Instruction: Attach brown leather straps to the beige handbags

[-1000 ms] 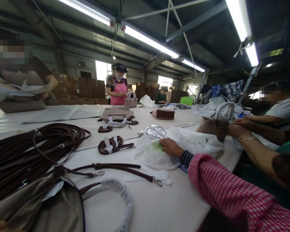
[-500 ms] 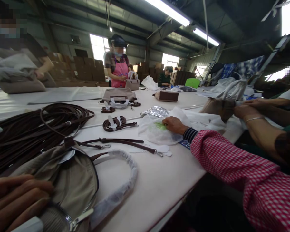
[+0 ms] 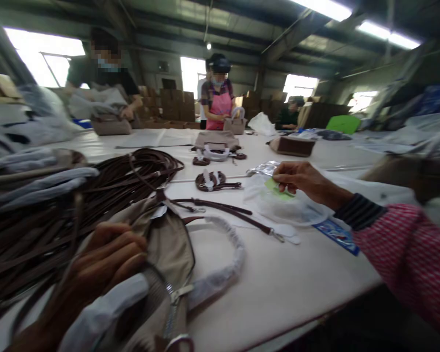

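Note:
My left hand (image 3: 110, 259) curls its fingers over the edge of an unzipped taupe handbag (image 3: 170, 244) at the lower left. The handbag's zip hangs open, and its plastic-wrapped handle (image 3: 220, 283) lies to the right on the table. My right hand (image 3: 308, 182) pinches a light green slip (image 3: 278, 189) between thumb and fingers, above a white translucent plastic bag (image 3: 297, 211). Part of the slip is hidden by my fingers. A brown strap (image 3: 234, 212) with a metal clip lies between my hands.
Brown straps (image 3: 143, 171) heap at the left, beside wrapped handles (image 3: 51, 183). A coiled strap (image 3: 210, 181), a taupe bag (image 3: 218, 141) and another bag (image 3: 292, 146) lie farther back. A blue packet (image 3: 337, 237) rests near the table edge. Co-workers (image 3: 220, 100) stand across the table.
The view has swung left. My right hand has lifted a little from the plastic bag, with the green slip now in its pinch. My left hand still rests on the handbag.

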### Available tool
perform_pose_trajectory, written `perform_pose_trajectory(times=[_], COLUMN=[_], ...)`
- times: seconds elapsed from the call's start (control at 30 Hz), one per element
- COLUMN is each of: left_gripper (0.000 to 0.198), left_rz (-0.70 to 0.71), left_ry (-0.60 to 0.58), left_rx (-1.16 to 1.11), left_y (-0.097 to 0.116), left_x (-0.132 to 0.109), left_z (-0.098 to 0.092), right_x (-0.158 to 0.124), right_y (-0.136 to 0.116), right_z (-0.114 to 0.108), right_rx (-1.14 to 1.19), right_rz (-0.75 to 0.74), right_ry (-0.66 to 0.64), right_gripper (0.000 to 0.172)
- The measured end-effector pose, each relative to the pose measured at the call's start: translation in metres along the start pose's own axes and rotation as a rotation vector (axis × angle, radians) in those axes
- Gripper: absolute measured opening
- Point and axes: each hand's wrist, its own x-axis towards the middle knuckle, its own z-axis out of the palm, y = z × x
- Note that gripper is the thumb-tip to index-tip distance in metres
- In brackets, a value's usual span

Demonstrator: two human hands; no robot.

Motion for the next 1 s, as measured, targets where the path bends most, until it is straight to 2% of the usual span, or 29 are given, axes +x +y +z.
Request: perform_pose_trajectory(times=[0.1,0.17,0.23,0.33,0.43,0.57,0.63,0.73,0.8,0.9,1.0], left_gripper=[0.019,0.02,0.023,0.026,0.029,0.036,0.037,0.038,0.036,0.031,0.027], left_rz=[0.003,0.007,0.024,0.022,0.043,0.154,0.2,0.229,0.227,0.185,0.119], left_ry=[0.008,0.015,0.021,0.017,-0.042,-0.037,-0.024,-0.055,-0.073,-0.098,-0.106], left_rx=[0.108,0.148,0.176,0.2,0.185,0.2,0.207,0.183,0.156,0.118,0.082], left_y=[0.006,0.011,0.017,0.026,0.034,0.034,0.031,0.026,0.021,0.014,0.012], left_x=[-0.006,-0.004,0.001,0.014,0.03,0.049,0.056,0.058,0.055,0.047,0.041], left_z=[-0.003,-0.003,-0.004,-0.008,-0.011,-0.006,-0.003,0.003,0.008,0.011,0.005], right_x=[-0.008,-0.012,-0.013,-0.008,-0.001,0.005,0.008,0.012,0.013,0.01,0.002], right_y=[-0.04,-0.068,-0.089,-0.101,-0.098,-0.09,-0.085,-0.075,-0.068,-0.062,-0.062], right_z=[0.064,0.114,0.163,0.224,0.26,0.286,0.294,0.3,0.302,0.298,0.287], right_rx=[0.249,0.378,0.494,0.53,0.49,0.624,0.675,0.604,0.542,0.405,0.113], right_rz=[-0.026,-0.003,0.034,0.118,0.171,0.175,0.14,0.071,0.044,-0.011,-0.251], right_ry=[-0.256,-0.455,-0.593,-0.656,-0.593,-0.398,-0.312,-0.222,-0.224,-0.335,-0.445], right_gripper=[0.024,0.021,0.017,0.006,0.006,0.006,0.012,0.023,0.028,0.029,0.019])
